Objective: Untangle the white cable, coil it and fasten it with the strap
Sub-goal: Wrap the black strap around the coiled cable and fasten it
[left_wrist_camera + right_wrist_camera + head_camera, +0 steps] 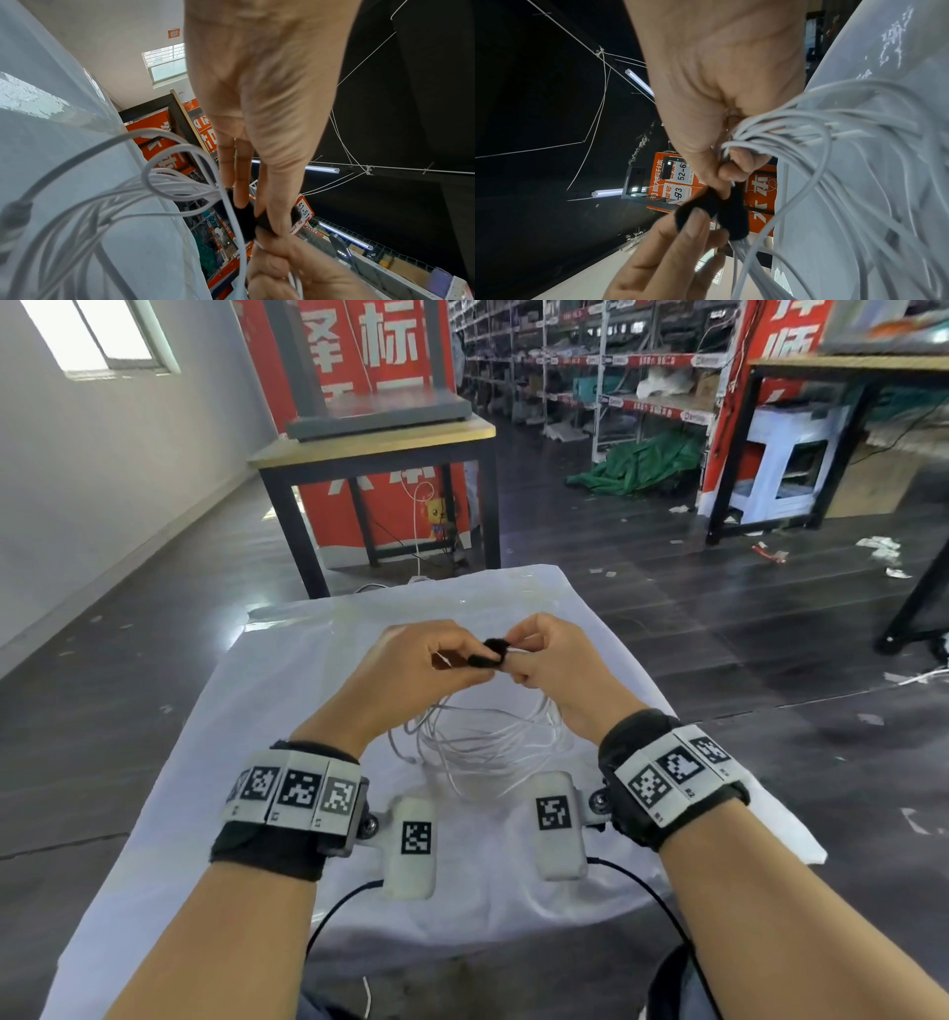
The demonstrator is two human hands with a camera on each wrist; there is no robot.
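Observation:
The white cable (pixel 488 747) hangs as a loose coil of several loops, its lower part resting on the white-covered table (pixel 308 711). A black strap (pixel 488 652) is wrapped round the top of the coil, between my two hands. My left hand (pixel 462 665) pinches the strap from the left. My right hand (pixel 518 649) grips the gathered loops beside the strap. In the left wrist view, thumb and fingers (pixel 241 182) close on the strap (pixel 246 221). The right wrist view has the cable (pixel 834 142) bunched in my curled fingers (pixel 741 162), with the strap (pixel 731 213) just beyond.
A wooden table with black legs (pixel 375 444) stands just past the far edge of my table. A second dark-framed table (pixel 801 454) is at the right, with storage shelves (pixel 616 377) behind. Scraps of paper (pixel 880 546) litter the dark floor.

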